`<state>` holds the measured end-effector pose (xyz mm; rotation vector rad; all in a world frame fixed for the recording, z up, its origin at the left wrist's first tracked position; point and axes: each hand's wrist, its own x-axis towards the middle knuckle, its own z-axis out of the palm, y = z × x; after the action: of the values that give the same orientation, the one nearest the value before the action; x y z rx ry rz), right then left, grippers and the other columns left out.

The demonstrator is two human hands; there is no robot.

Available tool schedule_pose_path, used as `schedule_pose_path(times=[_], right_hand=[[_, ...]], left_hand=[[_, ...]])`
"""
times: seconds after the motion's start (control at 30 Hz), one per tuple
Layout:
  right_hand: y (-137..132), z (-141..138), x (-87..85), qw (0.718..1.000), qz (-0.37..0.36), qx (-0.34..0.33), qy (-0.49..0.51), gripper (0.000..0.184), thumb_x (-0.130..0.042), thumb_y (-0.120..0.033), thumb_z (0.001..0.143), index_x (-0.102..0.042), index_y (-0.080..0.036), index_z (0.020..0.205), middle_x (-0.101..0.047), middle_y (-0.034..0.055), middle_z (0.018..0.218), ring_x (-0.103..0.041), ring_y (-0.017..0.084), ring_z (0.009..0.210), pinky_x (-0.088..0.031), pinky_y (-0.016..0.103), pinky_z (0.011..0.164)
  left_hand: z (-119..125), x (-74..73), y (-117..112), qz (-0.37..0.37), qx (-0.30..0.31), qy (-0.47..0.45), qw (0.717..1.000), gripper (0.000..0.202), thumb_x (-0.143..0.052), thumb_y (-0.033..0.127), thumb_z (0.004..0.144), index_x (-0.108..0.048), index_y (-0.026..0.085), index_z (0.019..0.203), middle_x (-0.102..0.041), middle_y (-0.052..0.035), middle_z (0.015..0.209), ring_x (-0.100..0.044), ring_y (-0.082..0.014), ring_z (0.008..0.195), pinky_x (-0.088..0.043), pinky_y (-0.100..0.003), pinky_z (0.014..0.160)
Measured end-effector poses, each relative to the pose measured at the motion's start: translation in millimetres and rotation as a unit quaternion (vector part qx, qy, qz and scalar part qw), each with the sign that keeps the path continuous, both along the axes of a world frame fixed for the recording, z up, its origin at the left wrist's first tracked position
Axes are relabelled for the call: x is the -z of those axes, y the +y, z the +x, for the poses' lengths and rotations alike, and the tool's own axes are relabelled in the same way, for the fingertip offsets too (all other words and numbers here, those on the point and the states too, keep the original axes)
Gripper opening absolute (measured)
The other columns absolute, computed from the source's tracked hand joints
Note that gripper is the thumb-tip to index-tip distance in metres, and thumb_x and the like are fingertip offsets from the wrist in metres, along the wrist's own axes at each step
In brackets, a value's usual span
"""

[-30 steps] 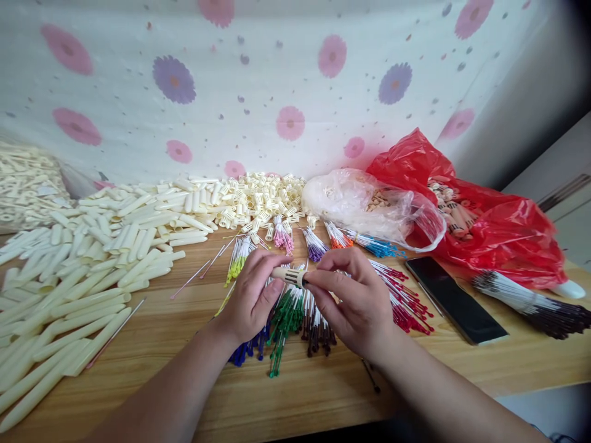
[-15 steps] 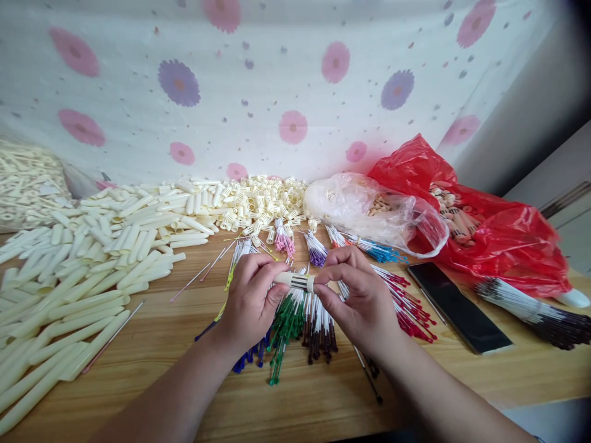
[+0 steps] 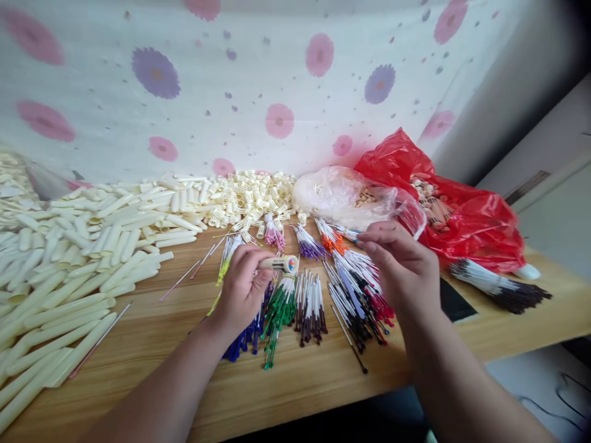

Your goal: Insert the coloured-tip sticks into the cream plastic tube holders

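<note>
My left hand (image 3: 241, 291) is closed round a cream pen barrel (image 3: 279, 263) that points right, with coloured refill tips showing at its open end. My right hand (image 3: 401, 266) hovers apart from it over the bundles of thin refills, its fingers bent near the orange-tipped bundle (image 3: 330, 237) and the light-blue-tipped bundle (image 3: 349, 233); I see nothing clearly held in it. Below the barrel lie green-tipped (image 3: 278, 311), brown-tipped (image 3: 311, 304), dark-blue-tipped (image 3: 244, 338) and red-tipped (image 3: 376, 298) bundles on the wooden table (image 3: 152, 344).
A heap of cream barrels (image 3: 78, 258) covers the left of the table; small cream cage parts (image 3: 252, 197) lie at the back. A clear bag (image 3: 351, 200) and a red bag (image 3: 466, 221) sit back right, beside a black-tipped bundle (image 3: 501, 289). A flowered cloth (image 3: 231, 92) hangs behind.
My right hand has left the barrel's end and moved right and back over the refill bundles. The left hand keeps the barrel. The view has shifted right.
</note>
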<state>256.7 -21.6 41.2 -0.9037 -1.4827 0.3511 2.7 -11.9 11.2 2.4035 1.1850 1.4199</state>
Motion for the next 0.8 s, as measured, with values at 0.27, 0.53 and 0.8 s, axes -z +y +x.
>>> schedule_pose_path(times=[0.27,0.53,0.8], right_hand=[[-34.6,81.9,51.6,0.85,-0.24,0.108,-0.457,0.016,-0.053,-0.023,0.087,-0.068,-0.019,0.086,-0.065,0.0065,0.086,-0.059,0.021,0.086,-0.045,0.032,0.078],[-35.7,75.6,57.9,0.8,-0.268,0.173,-0.509,0.021,-0.049,-0.031,0.09,-0.067,-0.021,0.088,-0.064,0.0071,0.09,-0.059,0.021,0.089,-0.043,0.03,0.079],[-27.7,65.1,56.8,0.772,-0.32,0.216,-0.505,0.014,-0.051,-0.027,0.087,-0.061,-0.017,0.088,-0.067,0.0092,0.09,-0.06,0.022,0.088,-0.04,0.029,0.076]], left_hand=[[3.7,-0.4,2.4,-0.027,0.04,-0.028,0.998,0.027,-0.037,0.04,0.095,-0.055,0.019,0.099,-0.054,-0.0043,0.094,-0.053,-0.0187,0.091,-0.043,-0.031,0.083],[3.2,2.2,4.5,-0.083,0.059,-0.047,0.994,0.041,-0.036,0.056,0.09,-0.055,0.019,0.093,-0.053,-0.0046,0.086,-0.052,-0.0186,0.08,-0.045,-0.031,0.075],[1.5,4.5,5.0,-0.098,0.071,-0.051,0.991,0.039,-0.039,0.054,0.09,-0.056,0.019,0.094,-0.054,-0.0048,0.087,-0.052,-0.0186,0.08,-0.044,-0.031,0.075]])
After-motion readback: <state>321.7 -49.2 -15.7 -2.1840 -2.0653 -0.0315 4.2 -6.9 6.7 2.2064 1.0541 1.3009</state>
